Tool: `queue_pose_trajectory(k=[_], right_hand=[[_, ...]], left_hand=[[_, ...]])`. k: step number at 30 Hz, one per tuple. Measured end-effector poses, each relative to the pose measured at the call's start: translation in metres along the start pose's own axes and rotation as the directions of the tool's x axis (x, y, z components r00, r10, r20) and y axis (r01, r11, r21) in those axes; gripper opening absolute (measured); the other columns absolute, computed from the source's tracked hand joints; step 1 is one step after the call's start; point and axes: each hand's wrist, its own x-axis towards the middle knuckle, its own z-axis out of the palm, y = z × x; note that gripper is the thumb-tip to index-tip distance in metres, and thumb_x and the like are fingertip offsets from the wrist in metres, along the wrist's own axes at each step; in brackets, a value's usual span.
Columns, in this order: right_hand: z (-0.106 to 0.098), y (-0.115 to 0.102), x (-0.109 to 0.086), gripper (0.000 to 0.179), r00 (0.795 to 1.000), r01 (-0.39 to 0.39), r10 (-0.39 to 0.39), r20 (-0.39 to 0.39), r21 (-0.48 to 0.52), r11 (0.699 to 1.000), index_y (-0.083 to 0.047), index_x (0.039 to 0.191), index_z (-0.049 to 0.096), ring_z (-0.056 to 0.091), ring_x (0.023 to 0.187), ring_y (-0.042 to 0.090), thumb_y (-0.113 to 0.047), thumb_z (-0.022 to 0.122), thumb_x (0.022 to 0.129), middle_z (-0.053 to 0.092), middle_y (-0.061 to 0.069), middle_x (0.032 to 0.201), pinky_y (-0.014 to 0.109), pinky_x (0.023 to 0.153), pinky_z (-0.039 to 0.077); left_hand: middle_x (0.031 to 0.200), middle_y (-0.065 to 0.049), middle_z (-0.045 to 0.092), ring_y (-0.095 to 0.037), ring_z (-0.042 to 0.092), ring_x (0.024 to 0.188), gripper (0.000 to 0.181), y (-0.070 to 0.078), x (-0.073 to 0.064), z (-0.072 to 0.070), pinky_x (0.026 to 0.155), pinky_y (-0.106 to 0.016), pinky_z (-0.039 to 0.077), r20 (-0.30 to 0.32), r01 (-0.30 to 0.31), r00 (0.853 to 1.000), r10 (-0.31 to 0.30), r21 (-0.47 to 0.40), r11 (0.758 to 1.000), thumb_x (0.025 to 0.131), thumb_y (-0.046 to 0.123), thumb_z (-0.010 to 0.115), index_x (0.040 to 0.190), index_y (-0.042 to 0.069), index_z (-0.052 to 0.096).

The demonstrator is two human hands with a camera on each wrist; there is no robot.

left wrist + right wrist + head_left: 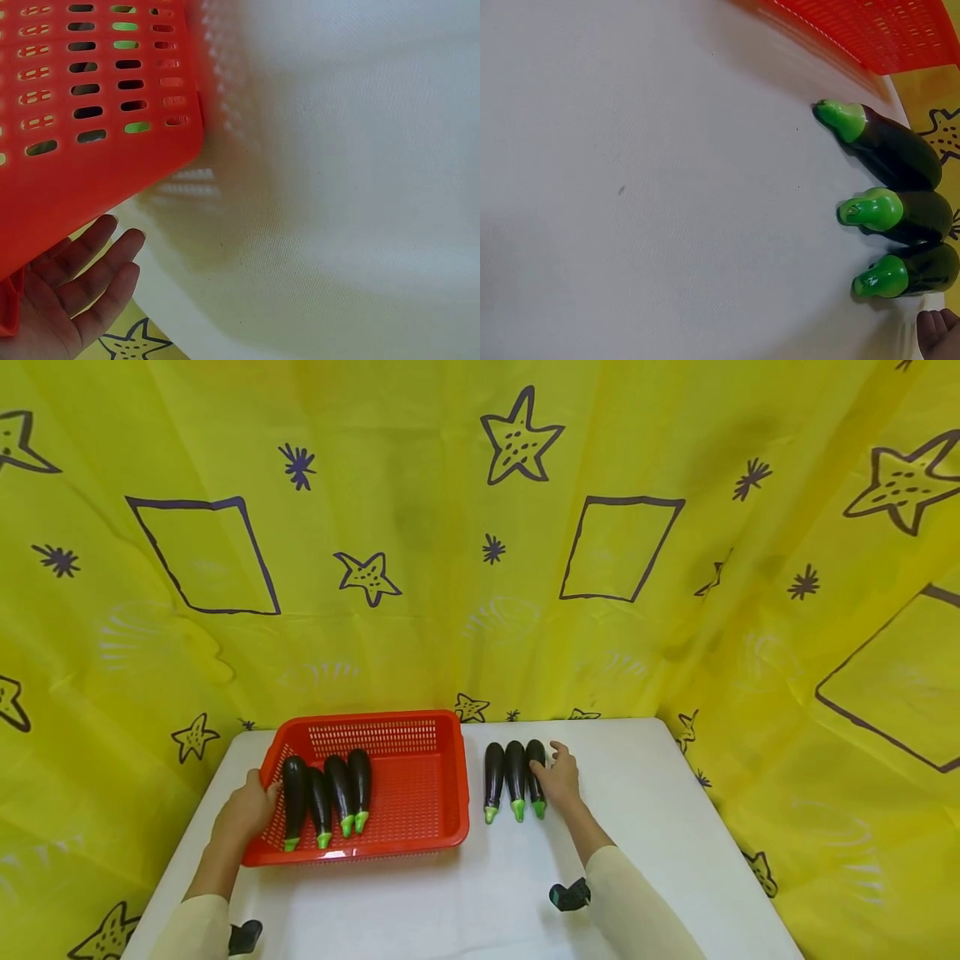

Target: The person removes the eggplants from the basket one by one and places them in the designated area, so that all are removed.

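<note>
Several dark eggplants with green stems lie side by side in the left part of a red plastic basket (412,789); the leftmost eggplant (295,797) is nearest my left hand (247,810). That hand holds the basket's left rim, thumb over it, its fingers (101,274) outside below the wall. On the white table, three more eggplants lie in a row: a left one (493,777), a middle one (516,777) and a right one (535,768). My right hand (562,779) is at the right eggplant, thumb overlapping it and fingers spread beside its upper end.
The white table (360,910) meets a yellow curtain (420,652) with starfish drawings at its back and sides. Black wrist-worn devices (570,895) sit at both forearms. The basket's right wall stands just left of the eggplant row.
</note>
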Motion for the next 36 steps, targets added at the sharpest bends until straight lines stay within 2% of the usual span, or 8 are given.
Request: queue_pose_trajectory(k=[9,14,20,26,30,36], right_hand=[[0.003,-0.006,0.004,0.060,1.000,-0.005,0.005,-0.002,-0.008,1.000,0.008,0.148,0.045,0.046,0.131,0.053,-0.016,0.069,0.098,0.048,0.037,0.140,0.061,0.106,0.041],[0.005,-0.008,-0.001,0.060,1.000,0.002,-0.001,-0.019,0.030,1.000,0.006,0.148,0.046,0.041,0.132,0.052,-0.018,0.069,0.098,0.048,0.035,0.141,0.062,0.105,0.038],[0.010,-0.005,-0.015,0.058,0.998,-0.026,0.031,-0.056,0.082,0.996,0.005,0.147,0.048,0.041,0.128,0.049,-0.018,0.069,0.098,0.049,0.032,0.139,0.062,0.101,0.039],[0.013,-0.010,-0.031,0.056,0.996,0.034,-0.022,-0.085,0.132,0.991,0.009,0.142,0.051,0.049,0.123,0.050,-0.015,0.072,0.096,0.053,0.032,0.135,0.063,0.101,0.040],[0.016,-0.011,-0.040,0.054,0.997,0.059,-0.048,-0.067,0.166,0.984,0.010,0.140,0.051,0.053,0.121,0.049,-0.012,0.072,0.096,0.054,0.031,0.134,0.061,0.103,0.042],[0.015,-0.008,-0.064,0.054,0.999,0.049,-0.047,-0.017,0.206,0.977,0.009,0.141,0.050,0.049,0.124,0.048,-0.011,0.071,0.097,0.052,0.031,0.139,0.061,0.105,0.039]], left_hand=[[0.089,-0.033,0.058,-0.043,0.060,0.077,0.041,-0.003,0.001,0.000,0.069,-0.058,0.049,-0.007,-0.008,1.000,0.008,-0.008,1.000,0.111,0.022,0.042,0.120,-0.017,0.032],[0.091,-0.031,0.057,-0.041,0.059,0.078,0.042,-0.003,0.003,0.000,0.069,-0.057,0.049,-0.001,0.003,1.000,-0.003,-0.016,1.000,0.111,0.022,0.042,0.123,-0.016,0.032],[0.095,-0.036,0.059,-0.046,0.062,0.082,0.046,-0.005,0.003,0.003,0.072,-0.060,0.049,0.001,0.002,1.000,-0.002,-0.003,1.000,0.111,0.025,0.042,0.127,-0.018,0.032],[0.093,-0.034,0.058,-0.044,0.061,0.080,0.046,-0.005,0.003,0.002,0.071,-0.060,0.050,-0.008,-0.002,1.000,0.002,0.002,1.000,0.111,0.024,0.042,0.126,-0.018,0.032],[0.094,-0.035,0.059,-0.045,0.062,0.081,0.046,-0.005,0.004,0.001,0.072,-0.060,0.050,-0.013,-0.001,1.000,0.001,-0.002,1.000,0.111,0.024,0.042,0.127,-0.018,0.032],[0.095,-0.035,0.059,-0.047,0.063,0.083,0.043,-0.004,0.004,0.002,0.073,-0.061,0.050,-0.015,0.003,1.000,-0.003,-0.008,1.000,0.111,0.022,0.042,0.126,-0.017,0.033]])
